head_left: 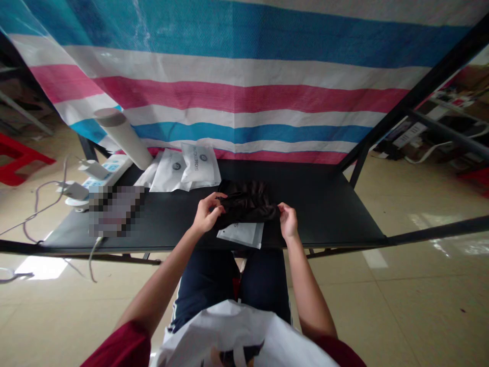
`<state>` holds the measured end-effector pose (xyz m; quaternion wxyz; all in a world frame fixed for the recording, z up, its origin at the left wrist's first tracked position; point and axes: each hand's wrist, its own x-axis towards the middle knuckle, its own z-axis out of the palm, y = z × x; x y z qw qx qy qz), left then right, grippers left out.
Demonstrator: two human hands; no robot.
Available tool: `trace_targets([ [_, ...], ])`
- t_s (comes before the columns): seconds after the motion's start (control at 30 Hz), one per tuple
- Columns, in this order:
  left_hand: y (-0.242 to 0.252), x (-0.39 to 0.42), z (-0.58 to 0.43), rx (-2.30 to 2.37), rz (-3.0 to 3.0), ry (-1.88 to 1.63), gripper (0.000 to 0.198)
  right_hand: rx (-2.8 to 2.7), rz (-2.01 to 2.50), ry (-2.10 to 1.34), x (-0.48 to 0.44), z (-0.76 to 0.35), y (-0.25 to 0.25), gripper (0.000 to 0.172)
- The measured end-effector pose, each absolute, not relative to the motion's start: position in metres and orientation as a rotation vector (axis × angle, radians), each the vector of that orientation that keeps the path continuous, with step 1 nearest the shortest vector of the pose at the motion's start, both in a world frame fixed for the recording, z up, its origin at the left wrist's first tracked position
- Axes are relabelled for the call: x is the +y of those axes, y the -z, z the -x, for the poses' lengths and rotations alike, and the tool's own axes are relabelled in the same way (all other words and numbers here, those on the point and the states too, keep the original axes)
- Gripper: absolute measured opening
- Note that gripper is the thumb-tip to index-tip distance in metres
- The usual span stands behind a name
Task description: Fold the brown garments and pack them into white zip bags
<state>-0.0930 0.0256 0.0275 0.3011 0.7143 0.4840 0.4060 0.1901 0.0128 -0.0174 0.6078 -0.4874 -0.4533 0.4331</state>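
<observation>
Black cloth [250, 200], gathered in folds, mid-surface [324, 204], close to the person's lap. Left hand [207, 211]: grip pinched on its left edge. Right hand [288, 220]: grip pinched at its right corner. Holding opposite ends probably keeps the cloth spread and the folds from bunching. Flat bag [242, 235] lies partly under the cloth's near edge, within easy reach of both hands. Filled bags [183, 168] overlap at the back left, apparently out of the working space; bottle [124, 137] just beside them, power strip [110, 173] farther left.
</observation>
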Motion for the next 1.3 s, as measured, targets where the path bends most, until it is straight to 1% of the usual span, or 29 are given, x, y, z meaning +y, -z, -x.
trace_targets([
  [0.07, -0.025, 0.02, 0.085, 1.367, -1.92, -1.064, 0.036, -0.962, 1.058, -1.088, 0.011, -0.19, 0.018, 0.043],
  [0.1, -0.022, 0.018, 0.079, 1.43, -1.989, -1.043, 0.04, -0.964, 1.06, -1.091, 0.01, -0.19, 0.017, 0.045],
  [0.17, -0.016, 0.014, 0.067, 1.523, -2.173, -0.932, 0.048, -1.057, 1.126, -1.04, 0.009, -0.187, 0.015, 0.045],
  [0.2, -0.013, 0.012, 0.062, 1.542, -2.255, -0.852, 0.045, -1.151, 1.178, -1.001, 0.009, -0.185, 0.014, 0.043],
  [0.27, -0.005, 0.009, 0.056, 1.562, -2.326, -0.748, 0.024, -1.393, 1.297, -0.887, 0.007, -0.183, 0.013, 0.038],
  [0.3, -0.002, 0.008, 0.057, 1.584, -2.304, -0.763, 0.015, -1.509, 1.353, -0.812, 0.006, -0.182, 0.012, 0.035],
  [0.33, 0.001, 0.007, 0.061, 1.624, -2.242, -0.833, 0.013, -1.601, 1.402, -0.733, 0.004, -0.182, 0.012, 0.033],
  [0.47, 0.003, 0.0, 0.087, 1.868, -1.733, -1.327, 0.017, -1.746, 1.507, -0.511, -0.001, -0.186, 0.014, 0.03],
  [0.53, -0.003, -0.007, 0.093, 1.856, -1.676, -1.376, 0.02, -1.777, 1.518, -0.477, -0.002, -0.188, 0.015, 0.029],
  [0.57, -0.007, -0.011, 0.091, 1.796, -1.753, -1.316, 0.02, -1.791, 1.517, -0.462, -0.002, -0.188, 0.016, 0.028],
  [0.7, -0.015, -0.025, 0.06, 1.461, -2.188, -0.884, 0.026, -1.813, 1.499, -0.384, -0.001, -0.184, 0.02, 0.024],
  [0.77, -0.009, -0.028, 0.046, 1.412, -2.165, -0.878, 0.02, -1.798, 1.49, -0.356, -0.002, -0.184, 0.023, 0.023],
  [0.83, 0.001, -0.029, 0.045, 1.544, -1.865, -1.151, 0.02, -1.77, 1.493, -0.331, -0.003, -0.187, 0.026, 0.023],
  [0.9, 0.013, -0.031, 0.06, 1.784, -1.323, -1.573, 0.02, -1.731, 1.511, -0.318, -0.004, -0.191, 0.027, 0.024],
  [0.97, 0.021, -0.035, 0.083, 1.935, -0.826, -1.911, 0.012, -1.703, 1.525, -0.328, -0.004, -0.194, 0.026, 0.024],
  [1.0, 0.023, -0.039, 0.096, 1.952, -0.722, -2.017, 0.009, -1.701, 1.527, -0.335, -0.005, -0.195, 0.026, 0.024],
  [1.07, 0.022, -0.046, 0.116, 1.974, -0.8, -2.105, 0.009, -1.729, 1.538, -0.325, -0.005, -0.195, 0.024, 0.024],
  [1.1, 0.019, -0.049, 0.123, 1.979, -0.967, -2.052, 0.011, -1.756, 1.549, -0.3, -0.006, -0.194, 0.024, 0.025],
  [1.17, 0.013, -0.052, 0.131, 1.943, -1.432, -1.732, 0.014, -1.838, 1.58, -0.227, -0.007, -0.191, 0.023, 0.031],
  [1.23, 0.008, -0.049, 0.134, 1.859, -1.853, -1.293, 0.021, -1.946, 1.615, -0.173, -0.009, -0.189, 0.025, 0.044],
  [1.3, 0.006, -0.043, 0.134, 1.826, -2.12, -0.951, 0.036, -2.04, 1.652, -0.17, -0.01, -0.187, 0.027, 0.058],
])
